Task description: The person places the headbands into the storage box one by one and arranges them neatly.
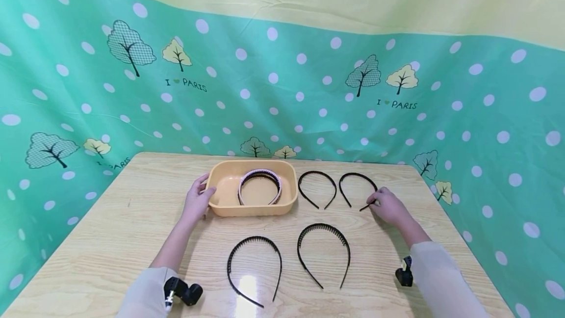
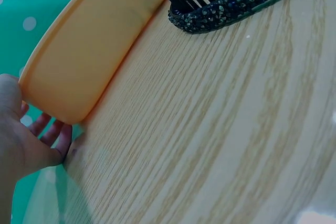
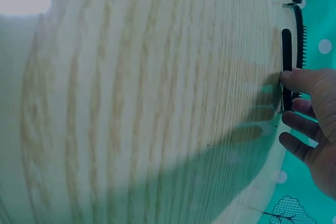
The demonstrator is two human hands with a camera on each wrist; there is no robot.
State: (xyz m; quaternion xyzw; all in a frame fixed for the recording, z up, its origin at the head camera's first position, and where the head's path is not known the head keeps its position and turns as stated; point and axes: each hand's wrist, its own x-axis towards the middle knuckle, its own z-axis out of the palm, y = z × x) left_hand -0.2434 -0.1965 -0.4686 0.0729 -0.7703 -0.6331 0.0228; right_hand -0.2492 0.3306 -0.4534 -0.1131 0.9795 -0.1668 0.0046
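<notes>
My left hand (image 1: 196,202) grips the left end of a pale orange plastic basin (image 1: 251,211), thumb over the rim and fingers against the outside wall. Inside the basin, toward its right end, a pinkish-white headband (image 1: 240,192) and a black one lie overlapping. With thumb and forefinger, my right hand (image 1: 392,207) pinches the right arm of a toothed black headband (image 1: 358,174) at the table's back right. The right wrist view shows the thumb on that headband (image 3: 286,51), with the other fingers apart from it.
Another black headband (image 1: 317,172) lies between basin and right hand. Nearer the front are two more toothed black headbands, one at centre right (image 1: 322,225) and one studded with glitter (image 2: 220,20). A green dotted cloth (image 1: 273,92) hangs behind the wooden table (image 1: 128,220).
</notes>
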